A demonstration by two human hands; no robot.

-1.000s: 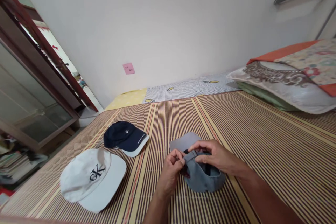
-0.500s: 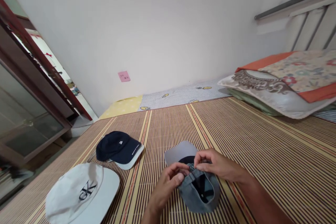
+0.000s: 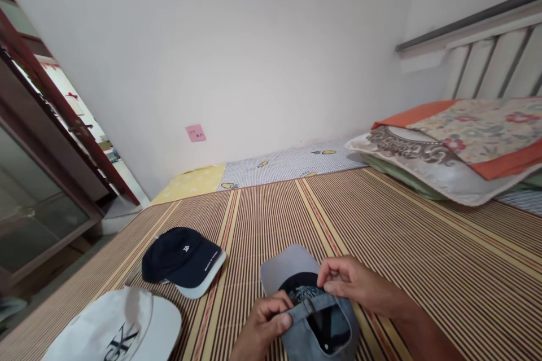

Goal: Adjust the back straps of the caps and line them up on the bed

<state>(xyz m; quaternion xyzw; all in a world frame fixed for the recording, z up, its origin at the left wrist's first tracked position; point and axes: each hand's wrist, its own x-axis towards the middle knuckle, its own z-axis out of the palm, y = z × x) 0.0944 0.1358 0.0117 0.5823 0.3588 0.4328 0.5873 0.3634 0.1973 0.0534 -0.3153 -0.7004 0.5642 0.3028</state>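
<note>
A grey-blue baseball cap (image 3: 296, 327) lies with its opening up and its pale brim pointing away from me, its back strap and buckle facing me. My left hand (image 3: 265, 321) pinches the left end of the strap, fingers inside the rim. On the other side, my right hand (image 3: 355, 285) grips the cap's edge near the strap's right end between thumb and fingers. To the left rest a navy cap (image 3: 182, 256) with a white-edged brim and, nearer me, a white cap (image 3: 110, 327) with dark letters, partly cut off by the frame.
A striped bamboo mat (image 3: 254, 220) covers the bed. Pillows (image 3: 423, 152) with a floral, orange-edged cover (image 3: 486, 130) lie at the right, by a white slatted headboard (image 3: 495, 62). A pink note (image 3: 195, 133) is on the wall; a doorway stands at the left.
My hands have moved apart along the strap, and the grey-blue cap's inside shows more. The view has shifted, so everything sits lower and more to the left.
</note>
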